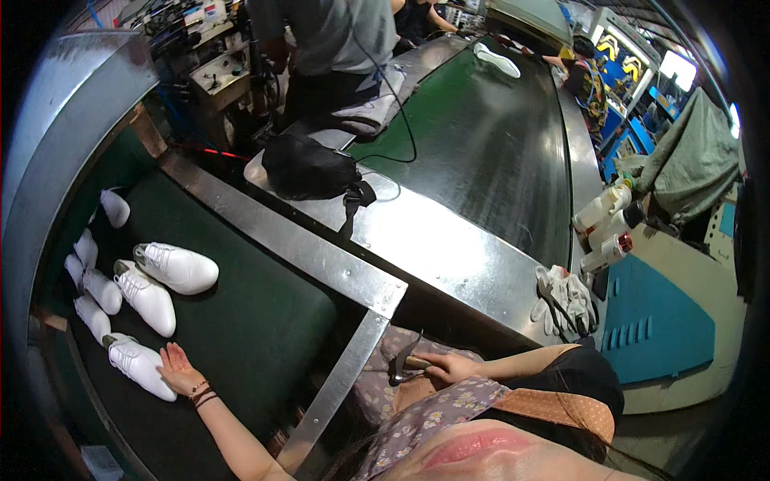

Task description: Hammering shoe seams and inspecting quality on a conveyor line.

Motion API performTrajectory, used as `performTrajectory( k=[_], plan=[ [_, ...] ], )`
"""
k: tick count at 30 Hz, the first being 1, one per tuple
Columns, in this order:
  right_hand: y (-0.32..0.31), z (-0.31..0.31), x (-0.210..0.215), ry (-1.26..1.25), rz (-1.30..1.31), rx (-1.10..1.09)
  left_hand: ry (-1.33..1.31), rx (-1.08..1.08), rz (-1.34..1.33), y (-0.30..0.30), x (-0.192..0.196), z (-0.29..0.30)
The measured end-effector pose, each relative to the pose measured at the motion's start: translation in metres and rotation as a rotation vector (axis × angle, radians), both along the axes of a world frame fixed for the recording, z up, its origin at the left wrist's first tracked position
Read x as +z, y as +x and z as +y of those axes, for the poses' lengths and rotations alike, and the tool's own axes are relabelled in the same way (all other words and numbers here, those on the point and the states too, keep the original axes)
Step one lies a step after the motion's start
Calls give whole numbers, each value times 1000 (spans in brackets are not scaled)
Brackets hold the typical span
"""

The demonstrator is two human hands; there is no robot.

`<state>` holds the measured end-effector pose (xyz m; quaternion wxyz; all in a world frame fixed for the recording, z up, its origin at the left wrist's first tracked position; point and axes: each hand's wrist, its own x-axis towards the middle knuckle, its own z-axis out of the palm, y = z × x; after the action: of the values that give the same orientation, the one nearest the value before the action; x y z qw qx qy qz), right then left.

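My left hand (181, 370) is stretched over the dark green belt on the left, palm up and fingers extended. Its fingertips meet the side of a white lace-up shoe (141, 367), without visibly gripping it. Behind that shoe lie two more white shoes, one (147, 298) pointing toward me and another (180, 268) with its toe to the right. Close to my body, my right hand (451, 369) is closed round the wooden handle of a hammer (400, 364) with a dark curved head. That hammer is over my flowered apron (449, 405).
Several more white shoes (102, 290) line the belt's far left side. A metal frame (321, 264) separates this belt from a wide green conveyor (497, 144) carrying a white sole (497, 60). A black bag (309, 167), gloves (565, 298) and bottles (607, 252) rest along its edges. People work beyond.
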<state>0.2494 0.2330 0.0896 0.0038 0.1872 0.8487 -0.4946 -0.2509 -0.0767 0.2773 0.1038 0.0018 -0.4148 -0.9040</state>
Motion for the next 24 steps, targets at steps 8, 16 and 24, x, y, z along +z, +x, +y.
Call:
performTrajectory(
  k=[8, 16, 24],
  plan=[
    [-3, -4, 4, -3, 71, 32, -1818, 709, 334, -64, -1, 23],
    [-5, -5, 9, -93, 18, 51, -2103, 687, 224, -62, 31, 43],
    [0, -2, 41, -176, -26, 26, -1873, 538, 231, 37, -15, 8]
  ],
)
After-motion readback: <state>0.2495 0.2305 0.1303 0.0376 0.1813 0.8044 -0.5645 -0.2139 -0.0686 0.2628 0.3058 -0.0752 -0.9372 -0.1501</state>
